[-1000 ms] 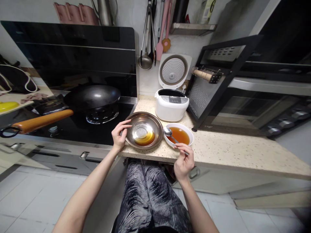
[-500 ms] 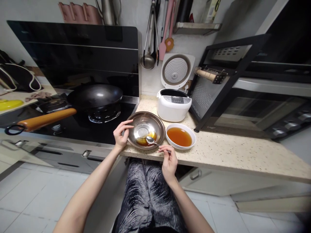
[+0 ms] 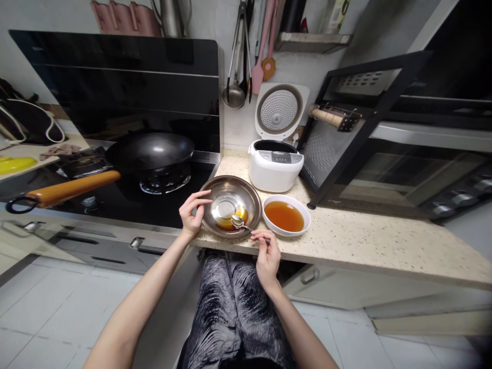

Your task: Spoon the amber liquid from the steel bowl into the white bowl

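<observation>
A shiny metal bowl (image 3: 246, 192) sits at the counter's front edge, tilted slightly, with a little amber liquid (image 3: 223, 225) pooled in its near side. My left hand (image 3: 192, 212) grips the bowl's left rim, fingers over the edge. In my right hand (image 3: 268, 256) is a metal spoon (image 3: 238, 222), pinched by its handle; the spoon's head is inside the bowl, over the liquid. Close by on the right stands a white bowl (image 3: 306, 225) holding more amber-brown liquid.
Behind the bowls is a white rice cooker (image 3: 274, 174) with its lid up. A black wok (image 3: 151, 151) rests on the stove to the left, its wooden handle (image 3: 77, 188) jutting forward. An oven (image 3: 388, 174) stands on the right; utensils (image 3: 235, 95) hang on the wall.
The spoon's head has tilted slightly inside the metal bowl. Both hands hold nearly the same positions, and the bowls have not moved.
</observation>
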Demonstrator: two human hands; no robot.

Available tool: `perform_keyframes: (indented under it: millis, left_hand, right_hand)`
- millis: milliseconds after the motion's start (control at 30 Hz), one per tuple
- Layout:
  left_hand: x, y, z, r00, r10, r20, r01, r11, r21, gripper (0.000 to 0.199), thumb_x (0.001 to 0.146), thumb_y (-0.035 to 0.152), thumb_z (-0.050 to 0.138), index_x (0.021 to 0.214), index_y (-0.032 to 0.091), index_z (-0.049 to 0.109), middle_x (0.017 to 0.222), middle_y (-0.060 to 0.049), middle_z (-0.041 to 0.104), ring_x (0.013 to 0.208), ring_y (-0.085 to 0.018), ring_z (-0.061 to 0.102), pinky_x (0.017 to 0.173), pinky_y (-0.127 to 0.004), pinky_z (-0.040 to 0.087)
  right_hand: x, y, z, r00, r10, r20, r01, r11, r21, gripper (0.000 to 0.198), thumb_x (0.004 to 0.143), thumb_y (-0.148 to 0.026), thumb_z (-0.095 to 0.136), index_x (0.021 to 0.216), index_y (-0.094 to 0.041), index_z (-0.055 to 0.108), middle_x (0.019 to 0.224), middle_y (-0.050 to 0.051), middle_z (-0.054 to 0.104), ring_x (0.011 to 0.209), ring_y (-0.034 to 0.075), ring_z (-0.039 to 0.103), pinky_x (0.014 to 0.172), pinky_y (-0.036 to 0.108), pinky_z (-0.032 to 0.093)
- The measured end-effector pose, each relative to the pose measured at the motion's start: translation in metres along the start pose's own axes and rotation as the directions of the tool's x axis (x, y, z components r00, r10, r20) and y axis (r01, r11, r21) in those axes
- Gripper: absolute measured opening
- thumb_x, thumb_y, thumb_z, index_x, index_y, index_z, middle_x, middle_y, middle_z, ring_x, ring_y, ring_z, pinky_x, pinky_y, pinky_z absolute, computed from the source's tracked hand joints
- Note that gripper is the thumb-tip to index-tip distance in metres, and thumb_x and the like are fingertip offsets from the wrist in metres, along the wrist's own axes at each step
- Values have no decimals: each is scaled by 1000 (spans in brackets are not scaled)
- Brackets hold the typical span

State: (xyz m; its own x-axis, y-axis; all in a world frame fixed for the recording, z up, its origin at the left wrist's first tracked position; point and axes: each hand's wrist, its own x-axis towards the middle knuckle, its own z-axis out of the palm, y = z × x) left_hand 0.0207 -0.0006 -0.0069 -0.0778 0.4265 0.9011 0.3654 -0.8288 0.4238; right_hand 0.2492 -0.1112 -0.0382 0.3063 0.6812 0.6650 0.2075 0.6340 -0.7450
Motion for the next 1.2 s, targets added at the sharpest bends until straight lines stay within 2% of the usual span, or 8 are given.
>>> perform_keyframes:
  millis: [667, 1200]
  left_hand:
    - [-1, 2, 0, 998, 54, -29, -54, 999, -4, 25, 97, 27, 56, 92, 20, 79, 114, -11, 79, 101, -26, 75, 87, -43, 60]
    - [0, 2, -1, 1000, 25, -1, -25, 1000, -2, 25, 98, 28, 56, 93, 20, 79, 114, -10, 79, 102, -26, 75, 89, -43, 60]
  right_hand:
    - [-4, 0, -1, 1000, -18, -11, 18, 1000, -12, 22, 108, -24, 47, 91, -23, 61, 93, 4, 70, 82, 16, 67, 74, 29, 56]
    - [-2, -1, 3, 997, 36, -72, -33, 999, 43, 21, 108, -30, 48, 94, -23, 62, 96, 4, 71, 80, 16, 70, 76, 32, 60]
